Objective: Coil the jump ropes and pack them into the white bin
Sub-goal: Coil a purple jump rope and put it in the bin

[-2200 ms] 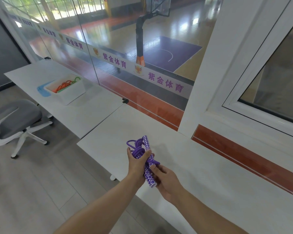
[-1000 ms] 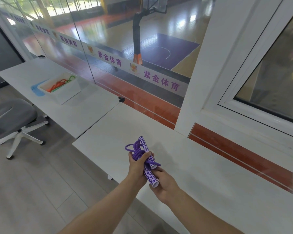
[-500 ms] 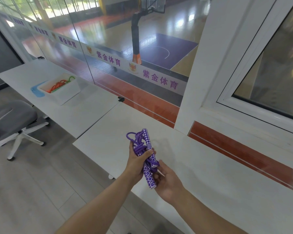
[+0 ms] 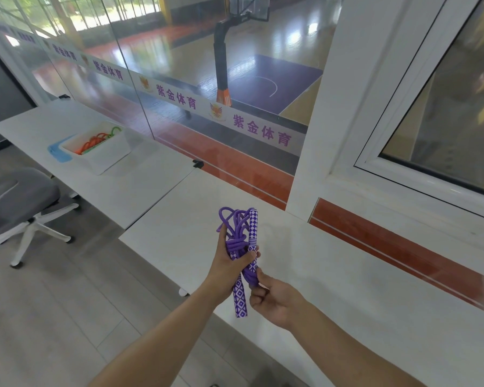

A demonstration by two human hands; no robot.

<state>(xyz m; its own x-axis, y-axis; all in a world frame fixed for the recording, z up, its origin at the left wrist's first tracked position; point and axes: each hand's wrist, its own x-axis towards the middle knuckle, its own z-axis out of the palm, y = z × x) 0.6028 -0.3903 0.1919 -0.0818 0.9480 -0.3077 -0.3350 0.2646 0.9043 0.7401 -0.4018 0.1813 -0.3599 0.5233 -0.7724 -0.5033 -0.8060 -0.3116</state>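
A purple jump rope (image 4: 239, 233) is bundled into a coil with two purple-and-white patterned handles. My left hand (image 4: 231, 263) grips the bundle around its middle, above the near edge of the white table (image 4: 333, 289). One handle points up, the other hangs down below the fist. My right hand (image 4: 274, 300) pinches a loop of the purple cord at the lower end of the bundle. Far to the left, the white bin (image 4: 104, 155) stands on a second table and holds orange and green ropes (image 4: 95, 139).
A blue lid (image 4: 57, 152) lies beside the bin. A grey office chair (image 4: 17, 202) stands on the floor at the left. A glass wall with purple lettering runs behind both tables; a white window frame (image 4: 375, 152) is at the right.
The bundle has been raised a little and turned more upright. My right hand has shifted from under the lower handle to pinching the cord loop at the bundle's bottom.
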